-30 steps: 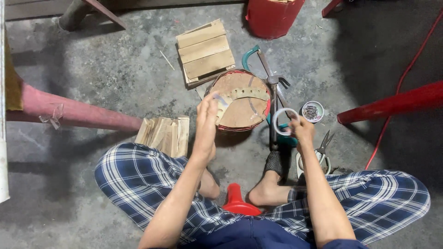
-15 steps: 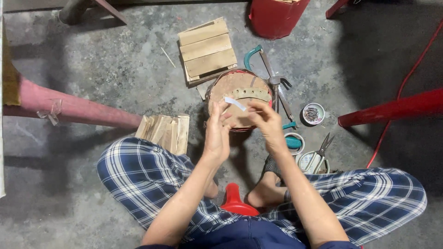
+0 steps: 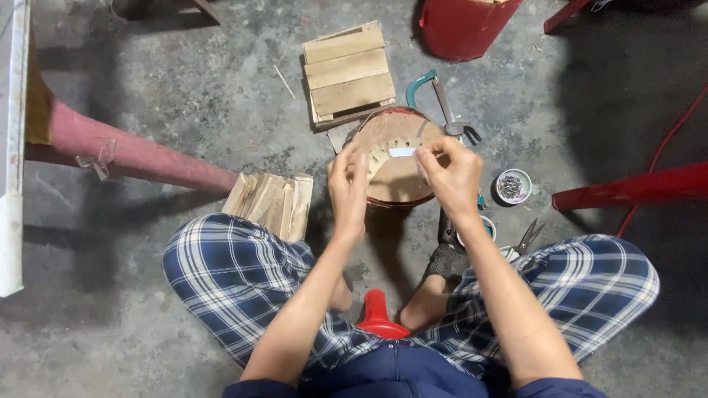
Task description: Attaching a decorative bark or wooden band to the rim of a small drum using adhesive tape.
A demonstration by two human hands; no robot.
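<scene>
Both hands, left hand (image 3: 349, 180) and right hand (image 3: 451, 177), seem pinched on a pale strip (image 3: 403, 152), stretching it taut above the round wooden block (image 3: 394, 166).

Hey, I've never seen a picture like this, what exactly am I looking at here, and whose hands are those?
The camera sits on a person's head and looks down, so you see their own arms and crossed legs in plaid trousers. They sit on a concrete floor. The left hand and right hand together pinch a small white strip above a round wooden block. Around it lie stacked wood slats, a bundle of wood pieces, a hammer, a small tin of nails, scissors and a red bucket.
</scene>
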